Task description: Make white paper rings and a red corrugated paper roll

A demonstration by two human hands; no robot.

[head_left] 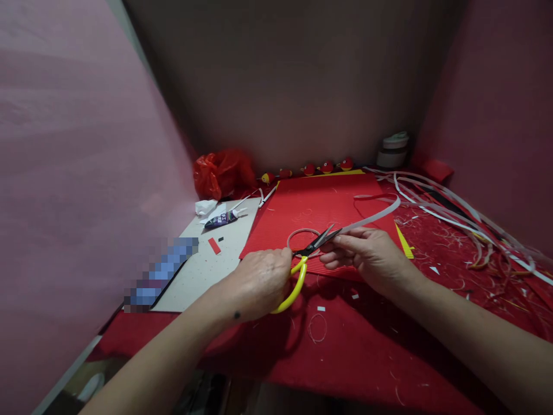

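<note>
The left hand (265,281) is closed around yellow-handled, black metal scissors (306,252), lying between both hands; they should be stiff, best held by the loops. Just beside, the right hand (367,253) pinches a narrow whitish strip (375,218), seemingly light, bendable, best taken near its end.

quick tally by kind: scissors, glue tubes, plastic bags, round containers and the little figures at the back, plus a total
Yellow-handled scissors: 1
Glue tube: 1
Red plastic bag: 1
Round container: 1
Small figures: 5
Total: 9
</note>
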